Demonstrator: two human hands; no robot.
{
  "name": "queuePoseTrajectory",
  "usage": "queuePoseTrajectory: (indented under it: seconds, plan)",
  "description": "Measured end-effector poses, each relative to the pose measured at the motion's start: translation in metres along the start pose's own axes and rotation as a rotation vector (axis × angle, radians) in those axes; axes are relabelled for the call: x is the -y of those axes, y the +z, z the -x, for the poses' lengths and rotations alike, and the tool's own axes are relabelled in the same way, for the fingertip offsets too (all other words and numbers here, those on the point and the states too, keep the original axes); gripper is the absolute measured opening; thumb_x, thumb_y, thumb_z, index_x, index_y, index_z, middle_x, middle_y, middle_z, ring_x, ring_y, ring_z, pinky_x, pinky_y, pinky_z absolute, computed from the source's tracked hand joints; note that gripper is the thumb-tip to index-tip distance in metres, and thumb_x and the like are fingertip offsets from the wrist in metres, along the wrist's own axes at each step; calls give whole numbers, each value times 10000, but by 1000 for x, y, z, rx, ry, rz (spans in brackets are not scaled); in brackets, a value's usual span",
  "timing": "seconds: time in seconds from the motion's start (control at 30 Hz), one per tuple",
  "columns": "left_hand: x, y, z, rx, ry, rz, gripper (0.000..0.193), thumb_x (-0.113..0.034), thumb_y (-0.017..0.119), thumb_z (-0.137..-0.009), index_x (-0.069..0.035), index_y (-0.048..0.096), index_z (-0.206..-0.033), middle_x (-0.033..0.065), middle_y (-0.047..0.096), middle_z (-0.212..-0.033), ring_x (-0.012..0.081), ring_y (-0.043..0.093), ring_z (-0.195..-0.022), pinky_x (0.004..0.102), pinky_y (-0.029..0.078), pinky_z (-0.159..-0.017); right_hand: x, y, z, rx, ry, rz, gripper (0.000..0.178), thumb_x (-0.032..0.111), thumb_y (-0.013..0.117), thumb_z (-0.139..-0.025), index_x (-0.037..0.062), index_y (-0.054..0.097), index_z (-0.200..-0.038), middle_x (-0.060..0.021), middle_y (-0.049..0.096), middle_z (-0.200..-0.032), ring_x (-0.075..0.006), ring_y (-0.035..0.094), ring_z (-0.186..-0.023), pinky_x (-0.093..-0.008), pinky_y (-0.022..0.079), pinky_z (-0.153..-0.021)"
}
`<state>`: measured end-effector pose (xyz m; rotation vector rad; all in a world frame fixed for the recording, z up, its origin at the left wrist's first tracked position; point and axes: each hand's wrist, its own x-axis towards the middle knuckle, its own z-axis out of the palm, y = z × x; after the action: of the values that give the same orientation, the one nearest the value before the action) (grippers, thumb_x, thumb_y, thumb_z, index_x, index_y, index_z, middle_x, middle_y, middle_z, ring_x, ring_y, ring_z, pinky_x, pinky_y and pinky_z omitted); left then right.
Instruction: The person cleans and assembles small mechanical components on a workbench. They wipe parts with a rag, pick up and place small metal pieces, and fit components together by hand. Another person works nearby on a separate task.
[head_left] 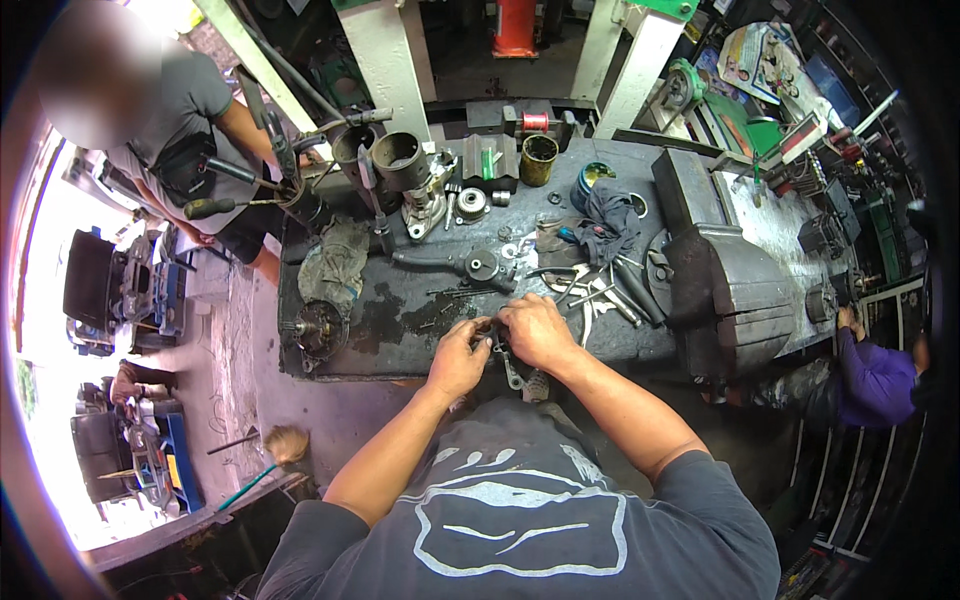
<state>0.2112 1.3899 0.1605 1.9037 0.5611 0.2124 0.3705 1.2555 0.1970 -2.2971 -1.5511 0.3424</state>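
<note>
Both hands meet at the near edge of the workbench. My left hand is closed, thumb and fingers pinching a small dark metal part whose kind I cannot make out. From the other side my right hand curls its fingers over the same part and hides most of it. Just below the hands shows a greyish metal piece with a ringed end; whether it joins the held part, I cannot tell. Beyond them lie a round metal housing with a long dark arm and several pliers.
A large bench vise stands at right. Dark rags, a gear, an open can and metal cylinders sit farther back. A greasy round part lies left. One person stands far left, another is at right.
</note>
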Motion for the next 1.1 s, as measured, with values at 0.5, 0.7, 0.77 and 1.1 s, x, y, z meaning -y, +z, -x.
queuePoseTrajectory:
  seconds: [0.5, 0.7, 0.77, 1.1]
  plan:
    - [-16, 12, -14, -55, 83, -326, 246, -191, 822, -957, -70, 826, -1171, 131, 793, -1129, 338, 771, -1043, 397, 601, -925, -95, -9, -87, -220, 71, -199, 236, 142, 702, -959, 58, 819, -1146, -239, 763, -1092, -440, 731, -1059, -522, 587, -973]
    - [-25, 18, -14, -95, 107, -514, 202, -207, 839, -913, -89, 847, -1077, 83, 785, -1044, 303, 768, -986, 404, 603, -877, -143, 34, -176, -86, 111, -16, 231, 138, 633, -970, 35, 815, -1068, -274, 761, -1182, -460, 755, -1064, -548, 606, -964]
    - [-27, 18, -15, -89, 75, -515, 198, -221, 832, -914, -100, 852, -1069, 76, 782, -1039, 303, 763, -993, 412, 599, -879, -149, 43, -185, -29, 145, 25, 235, 128, 619, -967, 25, 809, -1058, -268, 757, -1221, -454, 754, -1098, -547, 608, -979]
    - [-30, 20, -15, -85, 3, -477, 231, -207, 842, -915, -67, 838, -1100, 108, 786, -1038, 314, 773, -977, 407, 611, -872, -156, 16, -170, -306, 202, -215, 183, 123, 703, -909, 27, 787, -1040, -239, 779, -1110, -444, 770, -1002, -514, 616, -911]
